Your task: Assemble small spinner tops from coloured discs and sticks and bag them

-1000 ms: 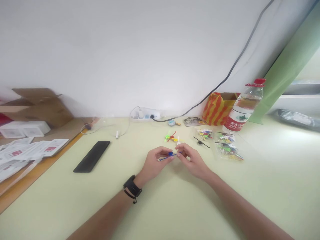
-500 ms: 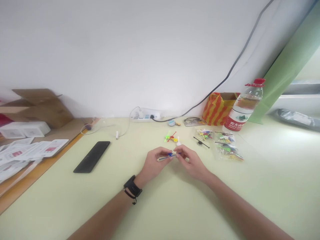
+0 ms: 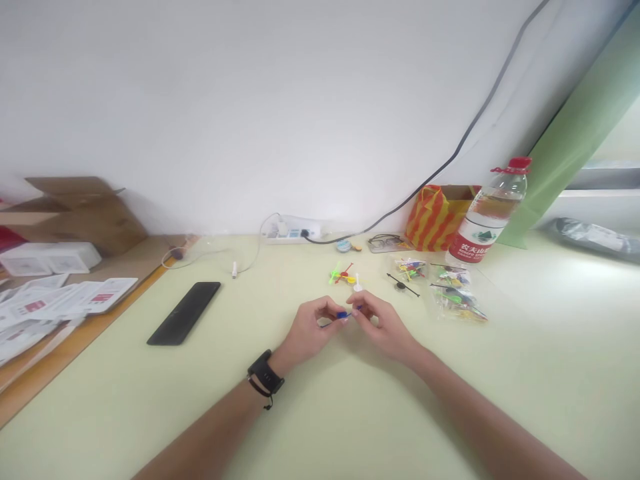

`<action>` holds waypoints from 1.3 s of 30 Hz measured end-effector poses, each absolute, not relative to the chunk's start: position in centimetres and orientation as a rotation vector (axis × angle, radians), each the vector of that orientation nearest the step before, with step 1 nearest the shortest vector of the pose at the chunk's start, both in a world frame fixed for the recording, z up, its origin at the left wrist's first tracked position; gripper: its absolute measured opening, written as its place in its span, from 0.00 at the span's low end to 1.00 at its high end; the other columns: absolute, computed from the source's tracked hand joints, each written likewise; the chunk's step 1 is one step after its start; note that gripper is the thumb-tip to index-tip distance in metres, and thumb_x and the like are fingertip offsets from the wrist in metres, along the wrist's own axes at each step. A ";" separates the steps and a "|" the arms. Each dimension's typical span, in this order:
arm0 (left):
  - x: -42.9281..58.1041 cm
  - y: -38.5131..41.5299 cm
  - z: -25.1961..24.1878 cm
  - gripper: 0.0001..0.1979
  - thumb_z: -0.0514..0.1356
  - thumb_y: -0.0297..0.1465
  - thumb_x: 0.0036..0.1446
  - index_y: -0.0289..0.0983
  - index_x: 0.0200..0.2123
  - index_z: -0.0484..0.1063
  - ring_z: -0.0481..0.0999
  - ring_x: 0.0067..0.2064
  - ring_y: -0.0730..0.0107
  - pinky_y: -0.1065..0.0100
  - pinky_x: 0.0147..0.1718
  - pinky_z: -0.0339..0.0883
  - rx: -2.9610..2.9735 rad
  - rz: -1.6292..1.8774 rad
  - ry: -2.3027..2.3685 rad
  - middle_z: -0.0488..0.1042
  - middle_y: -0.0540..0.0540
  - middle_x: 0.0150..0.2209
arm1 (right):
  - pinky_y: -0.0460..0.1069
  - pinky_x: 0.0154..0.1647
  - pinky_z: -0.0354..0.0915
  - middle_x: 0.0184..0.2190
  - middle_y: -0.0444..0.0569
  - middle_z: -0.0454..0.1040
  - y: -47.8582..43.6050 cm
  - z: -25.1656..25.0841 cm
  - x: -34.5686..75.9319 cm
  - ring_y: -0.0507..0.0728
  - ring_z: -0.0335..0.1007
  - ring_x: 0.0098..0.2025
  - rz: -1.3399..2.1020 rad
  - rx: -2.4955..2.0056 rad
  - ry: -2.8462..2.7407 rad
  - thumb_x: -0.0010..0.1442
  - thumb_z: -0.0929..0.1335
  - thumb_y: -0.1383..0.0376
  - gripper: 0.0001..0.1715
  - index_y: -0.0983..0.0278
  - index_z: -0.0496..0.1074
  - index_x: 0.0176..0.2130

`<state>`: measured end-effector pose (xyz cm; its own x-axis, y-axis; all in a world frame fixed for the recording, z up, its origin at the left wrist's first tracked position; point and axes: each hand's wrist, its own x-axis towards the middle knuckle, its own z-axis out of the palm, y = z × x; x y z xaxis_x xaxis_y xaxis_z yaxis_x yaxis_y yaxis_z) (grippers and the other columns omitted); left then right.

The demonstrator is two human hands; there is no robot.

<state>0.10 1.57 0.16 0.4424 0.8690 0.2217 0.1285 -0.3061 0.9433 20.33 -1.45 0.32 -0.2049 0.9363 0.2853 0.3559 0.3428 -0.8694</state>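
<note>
Between my two hands, above the middle of the table, is a small blue plastic arrow spinner with a round hub and a thin pointer. My left hand pinches it at the hub between thumb and fingers. Its right end is pinched by my right hand. The fingers cover much of the spinner. Just beyond the hands lie a white spinner and a cluster of green, red and yellow spinners. A black spinner rests farther right.
Clear bags of coloured spinners lie at the right, before a water bottle and a striped bag. A black phone-like slab is at left. A power strip sits against the wall; white cards lie far left.
The blue spinner has turned in my fingers, so its hub shows more and its pointer less. Both hands stay in almost the same place.
</note>
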 end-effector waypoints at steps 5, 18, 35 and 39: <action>0.1 1.6 0.6 0.11 0.70 0.37 0.58 0.36 0.39 0.78 0.81 0.43 0.60 0.60 0.47 0.74 1.638 0.929 0.796 0.82 0.41 0.41 | 0.49 0.33 0.65 0.35 0.47 0.74 -1.3 0.3 20.4 0.56 0.69 0.35 0.860 -1.156 -1.700 0.67 0.65 0.60 0.10 0.60 0.71 0.48; -0.1 2.3 1.0 0.18 0.73 0.41 0.54 0.36 0.42 0.79 0.77 0.35 0.69 0.67 0.38 0.73 1.344 0.957 0.828 0.78 0.46 0.34 | 0.51 0.35 0.67 0.37 0.48 0.70 -1.1 0.5 20.7 0.56 0.67 0.34 0.753 -1.113 -1.595 0.71 0.64 0.54 0.17 0.58 0.71 0.53; -0.4 2.6 0.6 0.14 0.71 0.39 0.57 0.38 0.43 0.82 0.78 0.36 0.70 0.68 0.40 0.71 1.311 0.997 0.841 0.80 0.47 0.34 | 0.49 0.30 0.61 0.28 0.43 0.66 -1.5 1.1 20.4 0.54 0.61 0.29 1.076 -1.022 -1.537 0.68 0.66 0.48 0.19 0.60 0.71 0.43; -0.3 2.5 0.5 0.14 0.70 0.39 0.59 0.37 0.45 0.81 0.78 0.37 0.68 0.66 0.42 0.73 1.306 1.000 0.826 0.80 0.46 0.36 | 0.49 0.31 0.63 0.35 0.44 0.67 -1.6 0.8 20.1 0.54 0.62 0.30 1.094 -1.013 -1.492 0.67 0.68 0.50 0.29 0.55 0.62 0.63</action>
